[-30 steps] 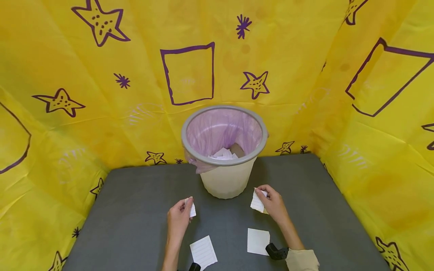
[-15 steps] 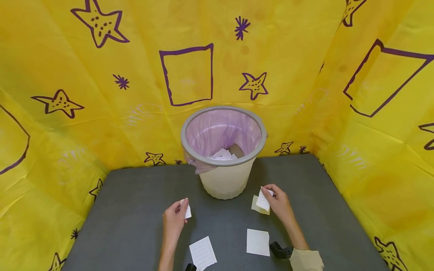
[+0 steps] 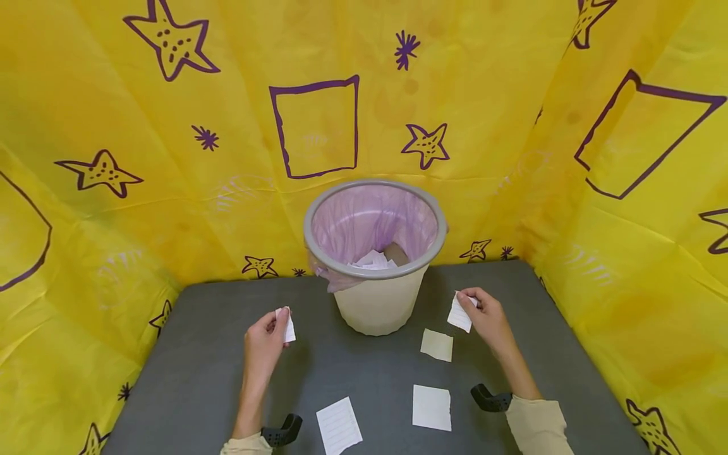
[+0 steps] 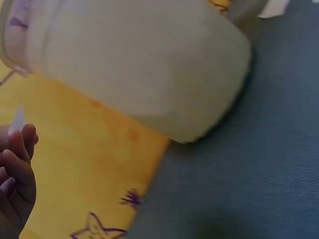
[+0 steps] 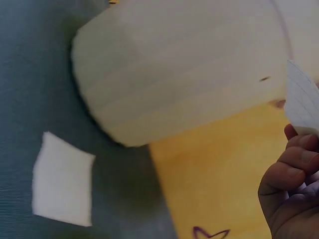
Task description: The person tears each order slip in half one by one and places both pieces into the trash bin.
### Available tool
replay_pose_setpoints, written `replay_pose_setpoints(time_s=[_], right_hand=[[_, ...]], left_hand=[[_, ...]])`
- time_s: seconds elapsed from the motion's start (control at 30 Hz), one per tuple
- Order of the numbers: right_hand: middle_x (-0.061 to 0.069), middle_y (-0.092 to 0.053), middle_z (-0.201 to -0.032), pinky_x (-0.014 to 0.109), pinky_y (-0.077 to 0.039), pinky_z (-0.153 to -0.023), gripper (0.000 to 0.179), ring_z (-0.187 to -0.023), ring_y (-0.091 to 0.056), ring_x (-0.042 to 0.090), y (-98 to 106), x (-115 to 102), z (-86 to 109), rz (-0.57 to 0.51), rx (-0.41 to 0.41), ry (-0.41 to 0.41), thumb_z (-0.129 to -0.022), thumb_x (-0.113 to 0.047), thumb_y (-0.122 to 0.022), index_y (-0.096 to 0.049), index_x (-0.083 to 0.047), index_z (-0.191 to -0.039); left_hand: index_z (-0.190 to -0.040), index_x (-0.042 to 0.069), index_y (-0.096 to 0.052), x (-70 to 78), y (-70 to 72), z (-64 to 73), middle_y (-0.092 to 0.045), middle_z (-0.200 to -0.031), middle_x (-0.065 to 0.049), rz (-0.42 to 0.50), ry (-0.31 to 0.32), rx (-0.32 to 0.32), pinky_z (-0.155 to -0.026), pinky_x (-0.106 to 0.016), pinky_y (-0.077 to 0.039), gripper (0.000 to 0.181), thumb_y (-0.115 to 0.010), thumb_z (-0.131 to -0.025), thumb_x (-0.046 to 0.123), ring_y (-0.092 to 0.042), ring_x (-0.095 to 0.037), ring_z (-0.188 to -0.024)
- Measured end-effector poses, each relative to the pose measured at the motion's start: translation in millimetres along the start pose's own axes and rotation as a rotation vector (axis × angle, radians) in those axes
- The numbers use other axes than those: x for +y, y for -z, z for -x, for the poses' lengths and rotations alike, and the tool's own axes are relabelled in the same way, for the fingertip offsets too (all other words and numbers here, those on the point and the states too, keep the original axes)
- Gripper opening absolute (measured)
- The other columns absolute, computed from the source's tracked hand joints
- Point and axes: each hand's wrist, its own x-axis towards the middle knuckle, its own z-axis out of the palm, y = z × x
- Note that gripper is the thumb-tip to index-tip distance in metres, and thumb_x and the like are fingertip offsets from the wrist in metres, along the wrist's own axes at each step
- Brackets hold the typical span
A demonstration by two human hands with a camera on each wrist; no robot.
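In the head view my left hand (image 3: pixel 264 341) pinches a small lined paper piece (image 3: pixel 290 328) between thumb and fingers, left of the waste bin. My right hand (image 3: pixel 490 319) pinches another lined paper piece (image 3: pixel 459 316) on the bin's right side. Both hands are raised over the grey table, below the height of the rim. The cream waste bin (image 3: pixel 375 306) has a grey rim and a pinkish liner, with white paper scraps (image 3: pixel 373 259) and something brown inside. A yellowish paper piece (image 3: pixel 436 345) lies on the table just below the right hand's paper.
Nearer me on the grey table (image 3: pixel 227 316) lie a lined paper sheet (image 3: pixel 339 424) and a plain white square of paper (image 3: pixel 431 407). Yellow cloth (image 3: pixel 239 126) with purple star drawings rises behind the table and along both sides. Each wrist wears a black camera mount.
Both hands have moved apart and farther from me, each still pinching its paper. The yellowish piece, partly behind the right hand's paper before, now lies uncovered on the table.
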Motion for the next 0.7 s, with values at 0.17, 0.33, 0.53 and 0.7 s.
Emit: replay_pose_setpoints(time_s=[0.17, 0.33, 0.53, 0.7], right_hand=[[-0.008, -0.054, -0.073, 0.021, -0.043, -0.05, 0.024, -0.058, -0.05, 0.005, 12.7, -26.7, -13.6, 0.019, 0.004, 0.046, -0.095, -0.02, -0.062, -0.065, 0.003, -0.103], [-0.007, -0.056, -0.074, 0.022, -0.044, -0.051, 0.026, -0.057, -0.051, 0.006, 16.7, -42.6, -18.2, 0.032, -0.032, 0.093, -0.096, -0.023, -0.061, -0.065, 0.002, -0.102], [-0.012, -0.056, -0.073, 0.022, -0.046, -0.052, 0.033, -0.059, -0.052, 0.006, 21.4, -68.4, -30.2, -0.019, -0.058, 0.074, -0.096, -0.026, -0.06, -0.063, 0.005, -0.106], [-0.012, -0.056, -0.069, 0.021, -0.043, -0.049, 0.035, -0.057, -0.05, 0.006, 24.1, -99.6, -49.2, -0.087, -0.059, 0.129, -0.096, -0.027, -0.061, -0.062, 0.006, -0.105]], left_hand=[[-0.101, 0.003, -0.071, 25.8, 18.3, -19.3, -0.069, -0.075, -0.015, 0.025, -0.038, 0.056, -0.043, -0.021, -0.048, 0.039, -0.064, -0.092, 0.04, -0.055, -0.01, -0.045], [-0.103, 0.004, -0.072, 35.8, 24.7, -27.4, -0.07, -0.075, -0.011, 0.045, -0.038, 0.047, -0.044, -0.021, -0.049, 0.041, -0.065, -0.091, 0.043, -0.056, -0.013, -0.045], [-0.103, 0.004, -0.074, 50.2, 32.1, -35.1, -0.066, -0.068, 0.01, 0.115, -0.039, 0.078, -0.043, -0.019, -0.048, 0.041, -0.066, -0.09, 0.042, -0.053, -0.009, -0.042], [-0.106, 0.009, -0.074, 79.5, 35.6, -44.8, -0.065, -0.071, 0.016, 0.17, -0.076, 0.078, -0.045, -0.018, -0.048, 0.042, -0.067, -0.088, 0.046, -0.053, -0.009, -0.045]])
